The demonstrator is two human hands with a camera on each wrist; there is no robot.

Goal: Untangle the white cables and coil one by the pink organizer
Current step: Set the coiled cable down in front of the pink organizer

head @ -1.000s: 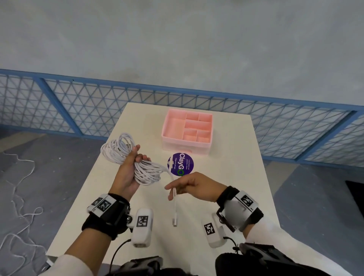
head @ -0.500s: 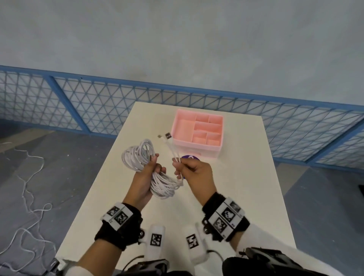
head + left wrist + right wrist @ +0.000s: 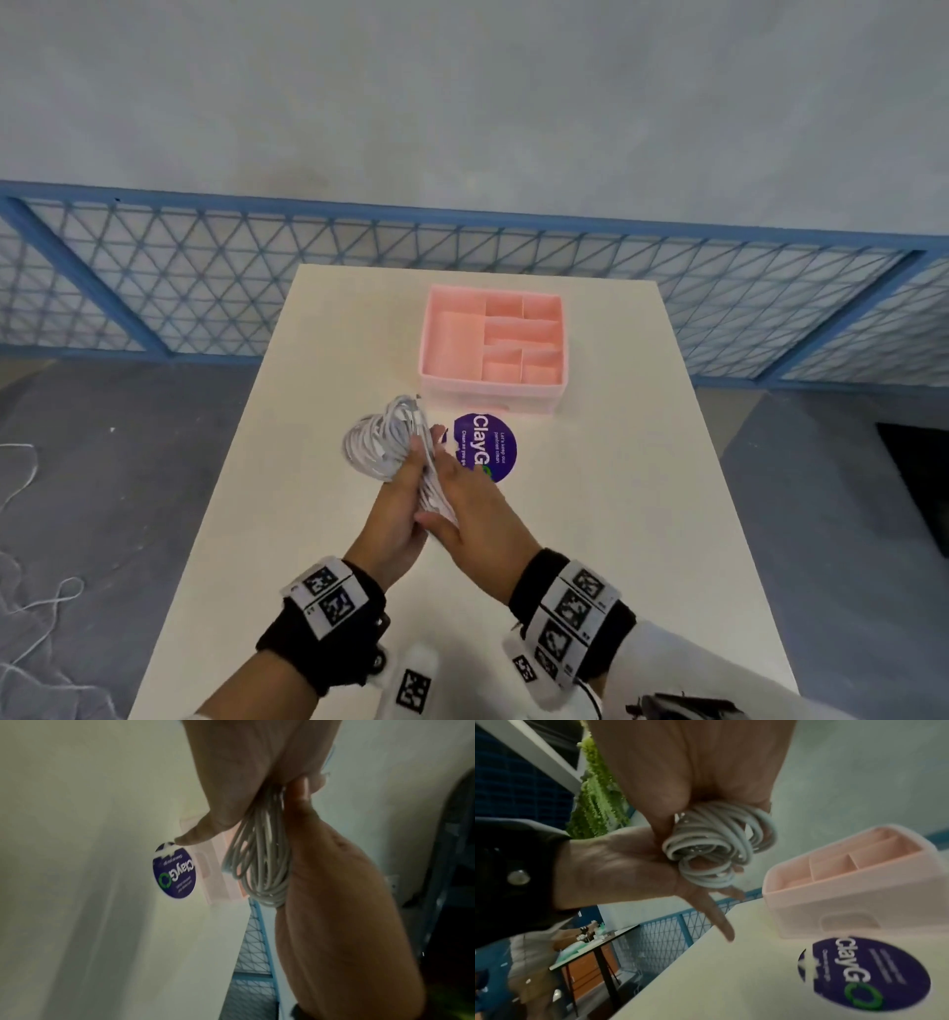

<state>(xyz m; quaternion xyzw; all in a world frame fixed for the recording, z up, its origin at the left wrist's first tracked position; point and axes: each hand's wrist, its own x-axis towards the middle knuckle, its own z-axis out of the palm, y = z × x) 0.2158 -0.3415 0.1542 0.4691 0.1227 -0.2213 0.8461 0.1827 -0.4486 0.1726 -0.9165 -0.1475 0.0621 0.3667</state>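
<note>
Both hands are on the coiled white cable (image 3: 390,442), held up off the table (image 3: 616,514) at roughly 7 o'clock from the pink organizer (image 3: 494,349), near it but not touching. Left hand (image 3: 395,519) has its fingers curled round the bundle's waist; in the right wrist view the loops sit against the palm with one finger poking straight out below. Right hand (image 3: 477,514) closes in from the other side, thumb and fingers pressed against the same waist. My read: the two-handed squeeze keeps the loops stacked so they don't spring apart, and the loose end with its connector runs along the top of the coil, probably being tucked or wrapped in. Coiling looks nearly done; set-down beside the organizer is what's left.

The organizer has several open compartments, nothing visible in them. A round purple ClayGo sticker (image 3: 485,446) sits on the tabletop at 6 o'clock from the organizer, just past the fingertips.

Surface: plain off-white rectangular table, matte. Behind it at 12 o'clock, a blue-framed mesh railing (image 3: 205,288) and a grey wall. Grey floor; more loose white cable (image 3: 31,591) lies on the floor at 9 o'clock from the hands, well apart. Right wrist view also shows hanging green foliage and another table further off.
</note>
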